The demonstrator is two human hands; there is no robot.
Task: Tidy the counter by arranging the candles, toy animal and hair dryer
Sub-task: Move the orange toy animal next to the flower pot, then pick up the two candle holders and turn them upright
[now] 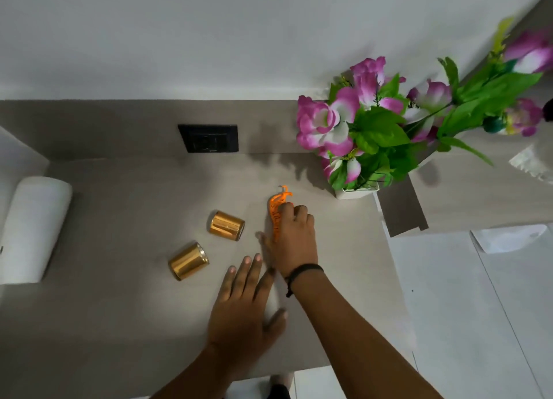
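The right hand [294, 234] is curled over the orange toy animal [276, 211] on the counter [119, 309], just in front of the flower pot [356, 192]. The left hand [244, 306] lies spread flat nearer. 2 gold candles [226, 225] lie tipped left of the pot. Lift the toy by its body, sparing its thin tail.

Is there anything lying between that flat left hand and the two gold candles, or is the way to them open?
Nothing visible blocks it. The left hand lies flat on the counter, and only bare counter separates it from the nearer gold candle and the farther gold candle. The right hand and orange toy tiger sit off to the other side.
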